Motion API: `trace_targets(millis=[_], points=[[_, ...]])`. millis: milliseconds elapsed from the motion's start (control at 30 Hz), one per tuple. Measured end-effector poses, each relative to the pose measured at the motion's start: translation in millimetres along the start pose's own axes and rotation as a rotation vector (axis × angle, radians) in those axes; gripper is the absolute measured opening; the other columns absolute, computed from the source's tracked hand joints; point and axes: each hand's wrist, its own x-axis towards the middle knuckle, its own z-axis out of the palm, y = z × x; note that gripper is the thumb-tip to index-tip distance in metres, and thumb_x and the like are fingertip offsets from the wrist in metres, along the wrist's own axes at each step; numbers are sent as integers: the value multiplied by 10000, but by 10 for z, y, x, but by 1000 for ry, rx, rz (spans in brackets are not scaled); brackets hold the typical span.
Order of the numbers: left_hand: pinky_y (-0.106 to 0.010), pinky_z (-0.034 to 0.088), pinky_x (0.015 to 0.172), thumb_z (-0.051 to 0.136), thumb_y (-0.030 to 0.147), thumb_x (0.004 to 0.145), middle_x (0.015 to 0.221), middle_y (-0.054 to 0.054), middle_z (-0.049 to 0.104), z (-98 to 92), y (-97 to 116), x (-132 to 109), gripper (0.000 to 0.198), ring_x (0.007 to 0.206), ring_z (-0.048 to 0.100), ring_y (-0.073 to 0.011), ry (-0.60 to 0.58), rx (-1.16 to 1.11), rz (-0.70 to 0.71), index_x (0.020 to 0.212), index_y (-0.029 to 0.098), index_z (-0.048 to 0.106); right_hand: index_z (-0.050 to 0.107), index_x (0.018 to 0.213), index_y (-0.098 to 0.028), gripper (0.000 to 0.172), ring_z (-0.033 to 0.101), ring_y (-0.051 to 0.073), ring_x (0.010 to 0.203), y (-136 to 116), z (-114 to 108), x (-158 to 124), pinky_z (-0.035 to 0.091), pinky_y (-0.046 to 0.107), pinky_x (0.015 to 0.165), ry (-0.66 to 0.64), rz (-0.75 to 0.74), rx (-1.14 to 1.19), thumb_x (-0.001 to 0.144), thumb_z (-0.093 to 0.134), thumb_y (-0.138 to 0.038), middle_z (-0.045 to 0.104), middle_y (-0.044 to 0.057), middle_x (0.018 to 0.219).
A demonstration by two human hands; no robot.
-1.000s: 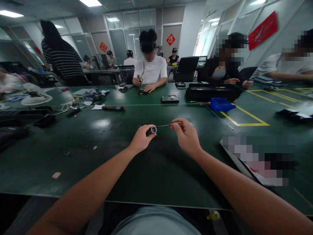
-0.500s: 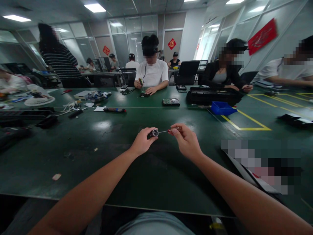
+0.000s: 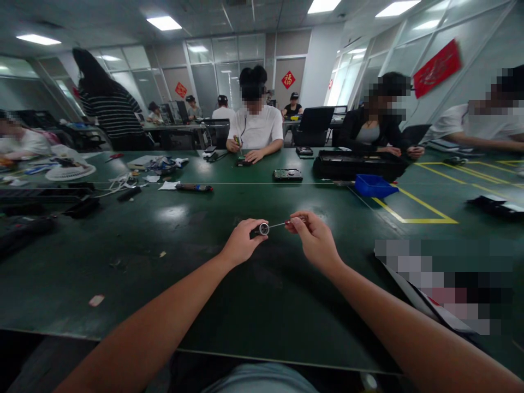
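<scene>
My left hand (image 3: 241, 242) is closed around a small dark cylinder with a pale, ring-like end (image 3: 264, 229); its exact kind I cannot make out. The round end faces me. My right hand (image 3: 316, 234) grips a screwdriver (image 3: 290, 223) by its reddish handle. The thin metal shaft points left, its tip at the side of the cylinder's end; whether it touches is too small to tell. Both hands are above the green table (image 3: 262, 305).
Beyond my hands lie a hard drive (image 3: 287, 174), a blue bin (image 3: 374, 185) and a long black housing (image 3: 356, 165). A dark tool (image 3: 193, 187), cables and black parts are at the left. Across the table a person (image 3: 257, 128) works on a small part.
The whole view has shifted slightly down as my head moved. My hands keep the same grips, and the screwdriver still points at the cylinder, its shaft tilted a little more.
</scene>
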Motion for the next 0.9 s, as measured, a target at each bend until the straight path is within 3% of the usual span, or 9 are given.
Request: trace_targets(millis=[233,400,567,733,833,900], points=[[-421,429,1026,709,208,851,1198,-50,668,-6,-10,4,372,1133,583,-236,9,8,-8,1216,241,649,641,726,-206,359,584,157,554,-131,-58,-14,415,287,563,34,-2,-270,883,602,-526,671,12,625],[-408,430,1023,717,201,847,1205,-45,672,-13,-7,-3,372,1135,586,-229,2,16,11,1212,240,655,578,620,-213,401,500,129,487,-149,-54,-20,351,267,511,64,-29,-328,852,638,-535,603,-15,537],[-419,426,1032,713,207,851,1208,-49,670,-12,-28,-8,381,1143,583,-233,18,4,12,1225,246,649,652,723,-209,322,565,150,537,-137,-59,-17,391,276,536,26,-84,-322,870,635,-495,645,0,596],[-419,429,1028,710,215,854,1205,-42,668,-12,-35,-12,381,1136,584,-229,16,5,10,1227,252,646,665,964,-206,201,679,210,739,-112,-63,-16,477,315,627,-19,-157,-250,902,583,-378,739,53,837],[-418,432,1023,710,212,852,1202,-42,670,-13,-25,-11,380,1136,584,-231,15,4,4,1225,251,649,646,967,-212,149,681,212,801,-86,-65,-12,500,336,718,-45,-219,-250,908,541,-300,733,51,891],[-416,431,1022,716,200,845,1198,-45,674,-10,-17,-6,374,1132,588,-234,18,5,7,1212,241,657,652,956,-212,178,668,199,746,-83,-65,-13,489,322,693,-54,-218,-266,932,511,-319,715,35,824]])
